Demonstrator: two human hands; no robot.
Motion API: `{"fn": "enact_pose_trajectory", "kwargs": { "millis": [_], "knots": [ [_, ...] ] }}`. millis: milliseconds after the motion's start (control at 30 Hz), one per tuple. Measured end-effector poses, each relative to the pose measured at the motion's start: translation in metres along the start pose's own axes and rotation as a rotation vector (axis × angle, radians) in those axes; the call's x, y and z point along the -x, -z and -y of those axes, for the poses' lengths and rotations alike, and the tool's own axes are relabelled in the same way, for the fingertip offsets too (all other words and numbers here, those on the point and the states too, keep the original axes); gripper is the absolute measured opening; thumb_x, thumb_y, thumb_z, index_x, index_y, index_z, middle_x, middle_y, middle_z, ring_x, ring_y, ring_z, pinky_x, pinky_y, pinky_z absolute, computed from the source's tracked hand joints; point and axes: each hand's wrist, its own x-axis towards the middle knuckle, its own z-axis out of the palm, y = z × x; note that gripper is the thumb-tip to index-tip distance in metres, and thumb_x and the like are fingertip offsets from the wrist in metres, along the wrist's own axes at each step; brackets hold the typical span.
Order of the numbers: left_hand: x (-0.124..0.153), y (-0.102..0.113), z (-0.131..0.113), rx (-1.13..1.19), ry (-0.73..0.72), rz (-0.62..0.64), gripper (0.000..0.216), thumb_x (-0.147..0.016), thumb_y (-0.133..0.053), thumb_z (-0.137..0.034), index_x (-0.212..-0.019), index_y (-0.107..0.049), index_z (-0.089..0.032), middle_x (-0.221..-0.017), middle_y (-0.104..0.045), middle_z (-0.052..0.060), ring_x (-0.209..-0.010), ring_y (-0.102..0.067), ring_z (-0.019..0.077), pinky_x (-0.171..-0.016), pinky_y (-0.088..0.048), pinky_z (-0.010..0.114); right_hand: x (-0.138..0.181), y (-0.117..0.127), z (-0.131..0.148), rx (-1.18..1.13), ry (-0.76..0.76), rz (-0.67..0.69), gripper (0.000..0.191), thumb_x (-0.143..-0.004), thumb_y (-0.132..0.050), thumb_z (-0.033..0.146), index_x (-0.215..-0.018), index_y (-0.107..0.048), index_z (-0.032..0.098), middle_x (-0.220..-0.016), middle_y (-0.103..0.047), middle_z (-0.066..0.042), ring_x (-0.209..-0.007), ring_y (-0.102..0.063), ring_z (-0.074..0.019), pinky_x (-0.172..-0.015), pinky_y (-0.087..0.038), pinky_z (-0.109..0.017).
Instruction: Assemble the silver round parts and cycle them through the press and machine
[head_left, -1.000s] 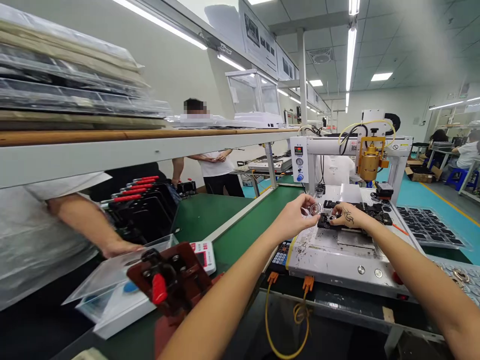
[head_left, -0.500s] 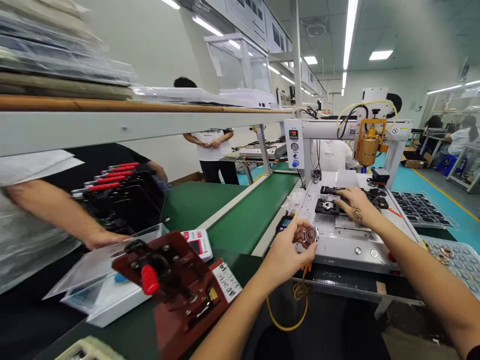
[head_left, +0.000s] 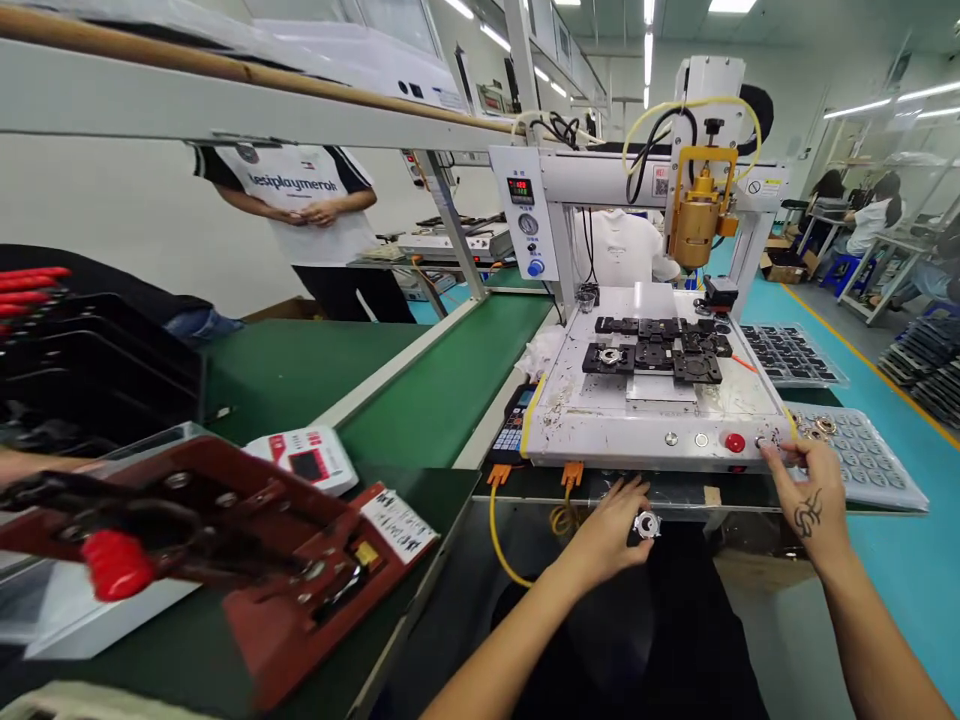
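My left hand (head_left: 609,532) is below the machine's front edge, its thumb and fingers closed on a small round silvery metal part (head_left: 646,524) with a hole in its middle. At the right end of the front panel, my right hand (head_left: 814,490) has its thumb at a small dark button (head_left: 760,443), with its fingers apart by the panel's corner. A red button (head_left: 734,442) is just left of it. On the white benchtop machine (head_left: 600,425), a black fixture (head_left: 656,352) carries a similar round metal part (head_left: 610,355) at its left. A brass-coloured head (head_left: 697,225) hangs above.
A green conveyor belt (head_left: 457,390) runs along the left. Nearer stands a dark-red clamp press (head_left: 277,610) with a red handle, by a white-and-red device (head_left: 306,460). A clear tray (head_left: 870,460) of round parts lies right. Co-workers are behind and at left.
My right hand has left the fixture and moved to the front panel's button. My left hand has lowered below the machine's edge with its metal part. The view has shifted right.
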Motion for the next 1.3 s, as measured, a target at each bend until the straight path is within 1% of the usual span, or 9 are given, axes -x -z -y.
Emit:
{"fn": "enact_pose_trajectory", "kwargs": {
  "millis": [100,200,333,533,867,1033,1100,1167,1300],
  "knots": [
    [0.025,-0.006,-0.005,-0.042,-0.041,-0.013,0.040,-0.079,-0.077,-0.011,-0.114,-0.060,-0.021,-0.156,-0.062,0.017,-0.155,-0.048,0.0341,-0.134,-0.030,0.059,0.029,-0.005,0.025,-0.193,0.098,0.215,0.012,-0.107,-0.064,0.033,-0.109,-0.071,0.023,-0.100,-0.073,-0.008,-0.093,-0.069,-0.0270,-0.085,-0.056,-0.041],
    [0.034,-0.001,-0.013,-0.068,-0.043,-0.048,0.042,-0.080,-0.077,-0.009,-0.117,-0.060,-0.022,-0.147,-0.068,0.015,-0.147,-0.057,0.0344,-0.129,-0.038,0.059,0.051,-0.025,0.046,-0.286,0.193,0.452,0.018,-0.109,-0.057,0.025,-0.119,-0.072,0.026,-0.112,-0.077,-0.009,-0.105,-0.074,-0.0269,-0.094,-0.060,-0.041],
    [0.016,0.004,-0.010,-0.059,-0.055,-0.097,0.044,-0.080,-0.079,-0.011,-0.119,-0.062,-0.021,-0.139,-0.071,0.015,-0.139,-0.062,0.0354,-0.121,-0.047,0.057,0.058,-0.067,0.056,-0.283,0.241,0.580,0.025,-0.110,-0.052,0.019,-0.121,-0.073,0.025,-0.113,-0.078,-0.009,-0.105,-0.075,-0.0268,-0.094,-0.061,-0.043],
    [0.005,-0.005,0.008,0.015,-0.059,-0.066,0.050,-0.080,-0.077,-0.011,-0.127,-0.062,-0.021,-0.154,-0.063,0.017,-0.154,-0.050,0.0351,-0.132,-0.033,0.061,0.057,-0.098,0.053,-0.186,0.336,0.616,0.019,-0.109,-0.060,0.025,-0.122,-0.074,0.023,-0.107,-0.075,-0.011,-0.101,-0.071,-0.0296,-0.087,-0.060,-0.043],
    [0.008,0.004,0.008,0.117,-0.053,0.042,0.044,-0.080,-0.077,-0.012,-0.121,-0.065,-0.020,-0.157,-0.061,0.018,-0.157,-0.046,0.0329,-0.135,-0.028,0.057,0.087,-0.105,0.034,-0.189,0.597,0.550,0.028,-0.111,-0.053,0.017,-0.129,-0.074,0.020,-0.113,-0.078,-0.015,-0.097,-0.070,-0.0280,-0.082,-0.057,-0.042],
    [0.003,0.008,0.010,0.137,-0.008,0.010,0.039,-0.079,-0.080,-0.013,-0.114,-0.065,-0.020,-0.155,-0.063,0.017,-0.153,-0.051,0.0342,-0.133,-0.031,0.056,0.112,-0.086,0.038,-0.220,0.575,0.470,0.026,-0.109,-0.052,0.012,-0.118,-0.076,0.021,-0.104,-0.080,-0.013,-0.092,-0.074,-0.0258,-0.081,-0.060,-0.041],
    [-0.005,0.007,0.012,0.114,0.043,-0.068,0.036,-0.080,-0.079,-0.014,-0.112,-0.065,-0.021,-0.148,-0.067,0.016,-0.144,-0.060,0.0347,-0.126,-0.043,0.054,0.117,-0.077,0.045,-0.214,0.528,0.457,0.023,-0.108,-0.054,0.012,-0.117,-0.073,0.021,-0.107,-0.079,-0.013,-0.099,-0.075,-0.0276,-0.086,-0.062,-0.043],
    [-0.014,0.005,0.013,0.091,0.077,-0.121,0.034,-0.082,-0.078,-0.016,-0.113,-0.065,-0.021,-0.135,-0.073,0.015,-0.130,-0.068,0.0338,-0.113,-0.054,0.050,0.117,-0.072,0.051,-0.204,0.475,0.461,0.022,-0.107,-0.053,0.011,-0.119,-0.069,0.021,-0.124,-0.077,-0.016,-0.120,-0.072,-0.0316,-0.098,-0.062,-0.050],
    [-0.021,0.009,0.013,0.073,0.071,-0.137,0.034,-0.083,-0.078,-0.016,-0.114,-0.064,-0.021,-0.122,-0.075,0.012,-0.119,-0.072,0.0323,-0.106,-0.057,0.049,0.109,-0.077,0.057,-0.195,0.396,0.496,0.020,-0.107,-0.048,0.008,-0.115,-0.062,0.020,-0.152,-0.063,-0.019,-0.148,-0.055,-0.0340,-0.116,-0.053,-0.061]
  ]
}}
